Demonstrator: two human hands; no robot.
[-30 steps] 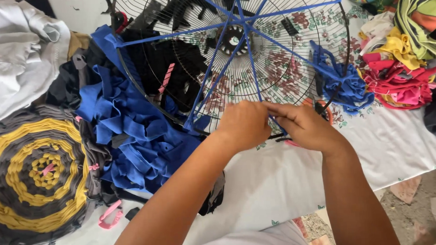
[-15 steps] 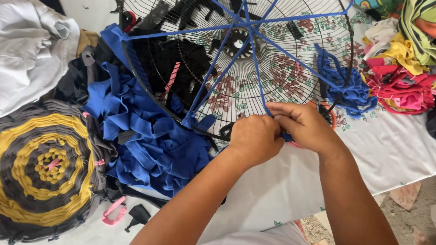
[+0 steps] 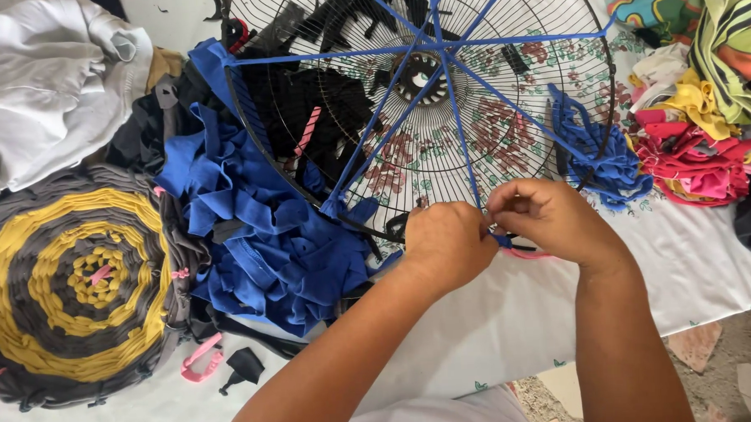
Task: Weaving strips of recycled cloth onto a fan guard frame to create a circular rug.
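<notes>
A round black wire fan guard [image 3: 504, 73] lies on the table with blue fabric strips [image 3: 405, 98] stretched across it like spokes. My left hand [image 3: 447, 243] and my right hand [image 3: 550, 217] meet at the guard's near rim. Both pinch the end of one blue strip [image 3: 501, 240] against the rim. A pink clip [image 3: 527, 252] shows just under my right hand. A loose bundle of blue strip [image 3: 602, 157] rests on the guard's right edge.
A heap of blue cloth pieces [image 3: 268, 240] lies left of the guard. A round yellow and grey woven mat [image 3: 74, 284] sits at the far left, with a pink clip [image 3: 199, 359] near it. White cloth [image 3: 46, 81] is top left, colourful scraps [image 3: 697, 133] at right. The table edge runs bottom right.
The view has shifted slightly, and my hands stay together at the near rim, working the blue strip with small finger movements.
</notes>
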